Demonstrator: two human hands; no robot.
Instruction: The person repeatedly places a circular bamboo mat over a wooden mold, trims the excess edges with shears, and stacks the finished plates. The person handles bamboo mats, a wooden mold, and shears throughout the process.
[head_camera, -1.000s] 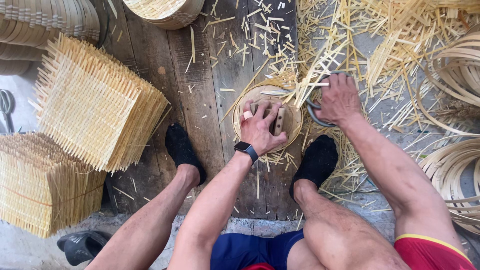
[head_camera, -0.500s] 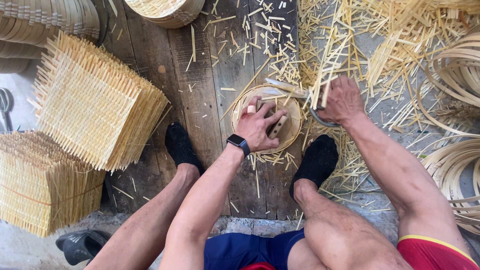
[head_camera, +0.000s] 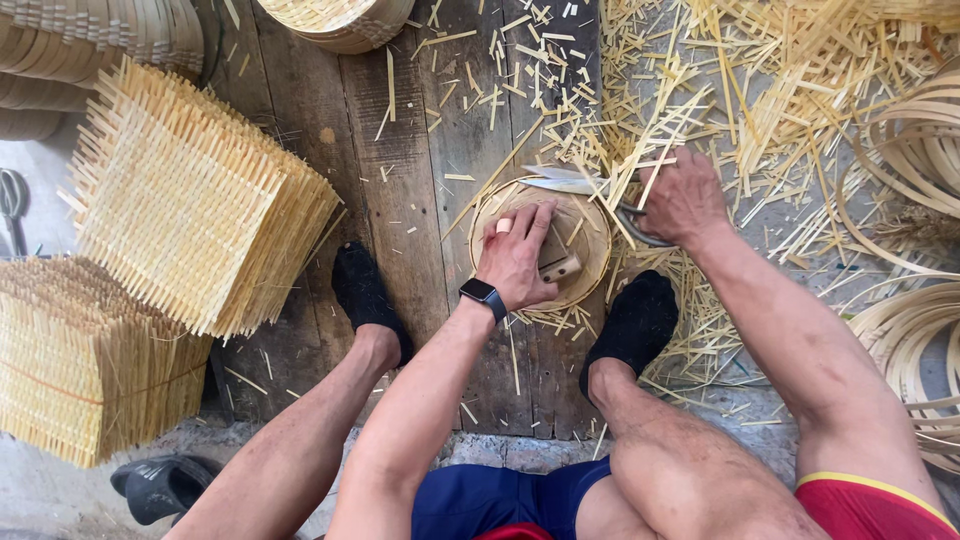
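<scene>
1. One round woven bamboo disc (head_camera: 585, 262) lies flat on the dark wooden plank floor (head_camera: 400, 200); every place below is told from this disc.
2. One left hand (head_camera: 520, 255) lies palm down on the disc, fingers spread and pressed flat, holding it against the planks. A pale band wraps one finger, and a black wristwatch (head_camera: 482, 296) sits on the wrist just below the disc.
3. One small pale wooden block (head_camera: 560, 268) rests on the disc, touching the left hand's right edge.
4. One right hand (head_camera: 683, 200) sits at the disc's upper right edge, fingers curled tight around the handles of one pair of metal shears (head_camera: 572, 182), whose blades lie across the disc's top rim.
5. Two feet in black socks flank the disc: one (head_camera: 365, 295) to its left, one (head_camera: 635, 325) just below its right edge.
6. Two stacks of square woven bamboo mats lie well left of the disc: an upper one (head_camera: 190, 200) and a lower one (head_camera: 80, 370).
7. Loose cut bamboo strips (head_camera: 760, 90), too many to count, lie scattered above and right of the disc.
8. Coiled bamboo hoops (head_camera: 915, 330) lie far right; their number cannot be told.
</scene>
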